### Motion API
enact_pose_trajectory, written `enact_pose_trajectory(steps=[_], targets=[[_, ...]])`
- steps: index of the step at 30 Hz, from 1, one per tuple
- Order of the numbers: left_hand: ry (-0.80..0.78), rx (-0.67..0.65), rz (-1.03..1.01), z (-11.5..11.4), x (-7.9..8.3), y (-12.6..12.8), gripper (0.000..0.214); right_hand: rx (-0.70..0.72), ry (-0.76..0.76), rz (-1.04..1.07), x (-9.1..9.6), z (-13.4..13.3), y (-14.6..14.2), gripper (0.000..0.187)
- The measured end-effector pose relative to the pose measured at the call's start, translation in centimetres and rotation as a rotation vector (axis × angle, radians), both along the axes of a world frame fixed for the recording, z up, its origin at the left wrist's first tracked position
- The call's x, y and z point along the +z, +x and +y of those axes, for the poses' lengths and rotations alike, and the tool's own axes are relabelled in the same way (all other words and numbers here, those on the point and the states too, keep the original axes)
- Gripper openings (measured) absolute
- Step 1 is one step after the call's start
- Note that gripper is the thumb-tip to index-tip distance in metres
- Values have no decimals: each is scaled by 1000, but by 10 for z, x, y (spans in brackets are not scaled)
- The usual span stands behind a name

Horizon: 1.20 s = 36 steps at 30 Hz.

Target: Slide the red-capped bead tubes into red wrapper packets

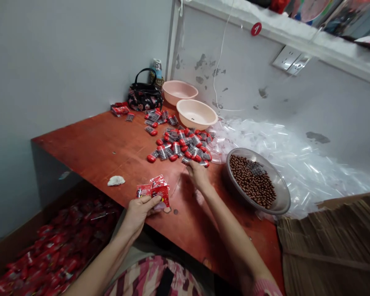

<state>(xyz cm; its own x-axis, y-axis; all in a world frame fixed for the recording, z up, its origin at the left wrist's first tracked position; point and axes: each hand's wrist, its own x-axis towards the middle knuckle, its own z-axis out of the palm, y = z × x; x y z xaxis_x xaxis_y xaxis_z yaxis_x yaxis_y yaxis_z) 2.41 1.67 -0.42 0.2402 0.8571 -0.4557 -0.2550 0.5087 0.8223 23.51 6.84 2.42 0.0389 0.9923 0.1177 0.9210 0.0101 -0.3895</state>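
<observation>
Red foil packets [152, 190] stand up from the person's left hand [138, 213]. Its thumb and fingers are together and clamp them, just over the table edge. The right hand [199, 176] is well apart from the left and more forward. Its fingers [191, 167] bend down at the near edge of a pile of small clear packets [180, 144] with red oval pieces, but I cannot tell if they pinch a packet or only touch it. This pile lies on a red-brown wooden table [111, 139]. Low at the left, a cardboard box [18, 246] is full of more red packets. On the table, a white lump [116, 180] lies left of the hands. To the right stands a steel bowl [280, 185] with brown beads [249, 181], and a heap of clear plastic bags [296, 164] is beside it, behind flat cardboard [327, 246]. Farther away are two pink plastic basins [197, 113], a black handbag [144, 96], a bottle [157, 70] and a white wall socket [285, 57].
</observation>
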Motion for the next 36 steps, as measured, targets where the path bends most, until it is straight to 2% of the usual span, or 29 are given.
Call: enact_pose_trajectory(steps=[2, 5, 8, 11, 12, 14, 17, 18, 20, 23, 28, 32, 34, 36], targets=[[-26, 27, -21, -1, -2, 0, 20, 6, 4, -134, 3, 19, 12, 30], [-79, 68, -74, -1, -1, -3, 16, 102, -24, -164, 3, 35, 18, 35], [-138, 134, -148, 1, 0, -8, 10, 237, -65, -174, -1, 30, 21, 35], [-185, 218, -242, 2, 1, -13, 3, 364, -7, -89, -6, 9, 28, 33], [-195, 244, -278, 3, 1, -14, 3, 330, 41, -48, -8, 1, 29, 31], [-210, 287, -347, 5, 0, -13, 5, 105, 104, 1, -10, -14, 28, 26], [-235, 359, -413, 6, -1, -9, 7, -275, -11, -68, -12, -27, 14, 39], [-247, 383, -422, 7, -1, -8, 6, -334, -72, -104, -13, -28, 8, 44], [-264, 422, -432, 8, -3, -6, 4, -367, -142, -124, -14, -26, -4, 47], [-283, 460, -453, 8, -5, -4, 2, -349, -160, 31, -17, -16, -9, 39], [-336, 521, -501, 9, -9, -4, 5, -287, -169, 462, -21, -15, -6, 21], [-365, 558, -540, 10, -9, -6, 3, -149, -180, 725, -20, -52, -31, 19], [-361, 554, -560, 10, -8, -7, 5, -75, -130, 926, -19, -77, -51, 19], [-358, 543, -576, 10, -5, -6, 6, -55, -86, 984, -20, -98, -69, 18]])
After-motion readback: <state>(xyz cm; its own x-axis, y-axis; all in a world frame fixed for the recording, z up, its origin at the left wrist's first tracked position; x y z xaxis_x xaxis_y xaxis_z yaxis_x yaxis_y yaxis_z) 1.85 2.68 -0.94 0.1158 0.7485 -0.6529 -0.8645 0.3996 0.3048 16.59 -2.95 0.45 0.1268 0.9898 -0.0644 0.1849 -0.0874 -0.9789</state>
